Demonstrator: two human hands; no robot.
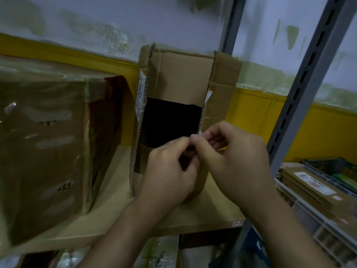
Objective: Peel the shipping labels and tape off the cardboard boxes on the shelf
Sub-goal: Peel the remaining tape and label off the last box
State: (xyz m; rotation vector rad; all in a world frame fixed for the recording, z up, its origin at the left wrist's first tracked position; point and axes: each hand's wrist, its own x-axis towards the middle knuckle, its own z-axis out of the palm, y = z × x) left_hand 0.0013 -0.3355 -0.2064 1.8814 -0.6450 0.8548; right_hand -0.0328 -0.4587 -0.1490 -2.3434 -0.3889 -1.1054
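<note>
Left hand [166,171] and right hand [231,157] pinch a pale scrap [195,135] at box [183,74] mouth; nearest label [208,96] runs upright along right flap [222,84], just above right hand.

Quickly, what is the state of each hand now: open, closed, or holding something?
Left hand: fingers curled; whether it holds anything cannot be told.
Right hand: pinches a white label edge on the cardboard box.

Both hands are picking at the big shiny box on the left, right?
No. The head view shows the left hand and right hand picking at the open box in the middle, the right pinching a white scrap; the shiny box stands untouched.
</note>
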